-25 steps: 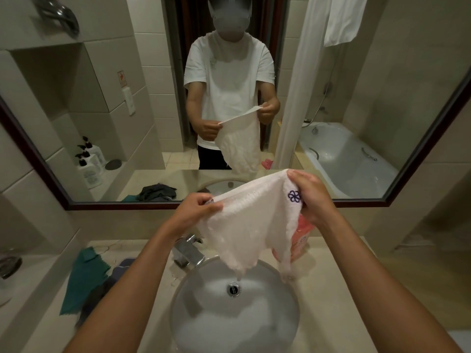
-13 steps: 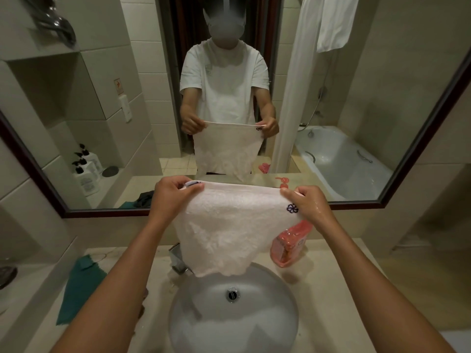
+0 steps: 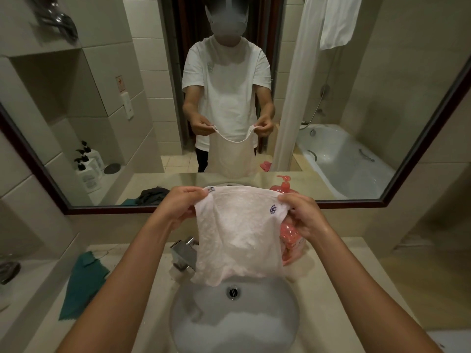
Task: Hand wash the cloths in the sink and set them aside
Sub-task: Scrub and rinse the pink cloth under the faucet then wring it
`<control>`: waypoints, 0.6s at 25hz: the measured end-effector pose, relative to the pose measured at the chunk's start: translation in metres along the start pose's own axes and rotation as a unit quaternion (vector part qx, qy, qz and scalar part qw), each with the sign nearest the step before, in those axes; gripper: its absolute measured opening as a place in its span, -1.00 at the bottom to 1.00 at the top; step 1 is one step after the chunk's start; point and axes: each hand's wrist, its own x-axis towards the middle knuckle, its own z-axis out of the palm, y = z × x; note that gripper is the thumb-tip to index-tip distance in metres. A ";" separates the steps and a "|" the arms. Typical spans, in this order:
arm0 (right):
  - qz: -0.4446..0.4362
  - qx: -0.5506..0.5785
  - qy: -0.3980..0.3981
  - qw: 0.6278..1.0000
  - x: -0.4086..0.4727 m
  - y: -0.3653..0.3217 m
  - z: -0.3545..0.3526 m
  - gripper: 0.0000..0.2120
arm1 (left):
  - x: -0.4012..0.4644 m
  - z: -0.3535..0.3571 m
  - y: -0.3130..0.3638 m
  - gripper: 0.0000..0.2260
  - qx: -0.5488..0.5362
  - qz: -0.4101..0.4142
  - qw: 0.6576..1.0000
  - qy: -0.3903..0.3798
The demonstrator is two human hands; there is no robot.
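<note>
A wet white cloth (image 3: 239, 235) with a small blue emblem hangs above the round white sink (image 3: 198, 327). My left hand (image 3: 182, 203) pinches its top left corner and my right hand (image 3: 303, 215) pinches the top right corner. The top edge sags a little between them. The cloth's lower edge hangs just above the basin near the drain (image 3: 232, 292). A teal cloth (image 3: 81, 286) lies flat on the counter to the left of the sink.
A chrome tap (image 3: 183, 253) stands behind the sink, partly hidden by the white cloth. A pink soap pump bottle (image 3: 290, 238) stands at the back right. The beige counter (image 3: 331, 289) surrounds the basin. A large mirror (image 3: 356, 123) faces me.
My hands pulled the cloth out flat and taut, then came closer together, so its top edge now sags. The cloth stays over the sink.
</note>
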 end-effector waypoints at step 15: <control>-0.036 -0.154 0.017 0.987 -0.020 0.021 0.066 -0.93 | -0.010 0.075 -0.011 -0.87 0.013 0.007 1.000 -0.021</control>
